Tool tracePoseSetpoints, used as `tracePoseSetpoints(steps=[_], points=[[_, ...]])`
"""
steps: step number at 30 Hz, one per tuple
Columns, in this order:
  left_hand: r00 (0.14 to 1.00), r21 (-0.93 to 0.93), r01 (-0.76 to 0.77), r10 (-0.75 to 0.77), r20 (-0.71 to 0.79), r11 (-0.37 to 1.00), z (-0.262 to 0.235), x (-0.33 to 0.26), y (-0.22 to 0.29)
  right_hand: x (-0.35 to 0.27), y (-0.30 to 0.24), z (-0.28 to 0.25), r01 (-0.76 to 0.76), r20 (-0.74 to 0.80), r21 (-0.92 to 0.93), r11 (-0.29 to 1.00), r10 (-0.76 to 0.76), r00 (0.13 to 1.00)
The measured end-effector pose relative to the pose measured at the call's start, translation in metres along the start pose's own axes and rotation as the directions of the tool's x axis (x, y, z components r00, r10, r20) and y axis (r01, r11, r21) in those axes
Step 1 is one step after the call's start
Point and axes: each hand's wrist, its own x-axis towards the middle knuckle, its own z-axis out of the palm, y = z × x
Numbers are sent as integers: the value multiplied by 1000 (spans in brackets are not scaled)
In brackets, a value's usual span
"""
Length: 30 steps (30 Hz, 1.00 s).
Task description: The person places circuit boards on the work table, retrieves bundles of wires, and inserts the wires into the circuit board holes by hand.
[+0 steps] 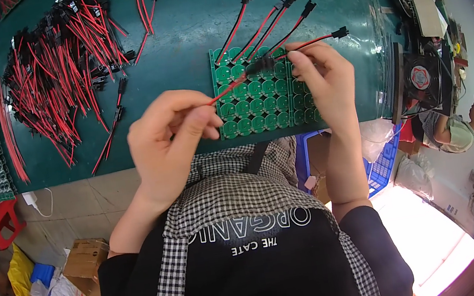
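Seen from above, a flat panel of round green circuit boards lay near the close edge of a dark green bench, just beyond a person wearing a checked apron. The left hand, at the panel's eight to nine o'clock, was pinched, thumb against fingers, on a thin red plastic-coated wire. That wire slanted toward two o'clock over the panel, to a blurred black plastic connector. The right hand was at the panel's three o'clock, its thumb and forefinger close together beside a red-and-black lead with a small black plug; whether they gripped the lead could not be told. More red-and-black leads fanned out from the panel's far edge, between twelve and two o'clock. Between nine and ten o'clock from the panel, well apart, lay a heaped pile of red-and-black wires with black connectors. Handling the wire well here seemed to call for a light, steady pinch close to its near end, the panel kept flat, and the connector guided clear of the fanned leads so that nothing snagged or tugged.
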Motion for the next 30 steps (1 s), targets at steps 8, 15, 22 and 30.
tracePoseSetpoints(steps=[8, 15, 22, 30], points=[[976, 33, 40, -46, 215, 999, 16, 0, -11, -51, -24, 17, 113, 284, 118, 987, -142, 948], [735, -209, 507, -292, 613, 836, 2, 9, -4, -50, -19, 8, 273, 368, 274, 922, -363, 856], [928, 920, 66, 316, -199, 386, -21, -10, 14, -11, 17, -11, -42, -147, 45, 998, 48, 988], [927, 939, 214, 248, -282, 268, -50, -13, 19, -4, 27, -8, 57, -101, -14, 998, -58, 993]])
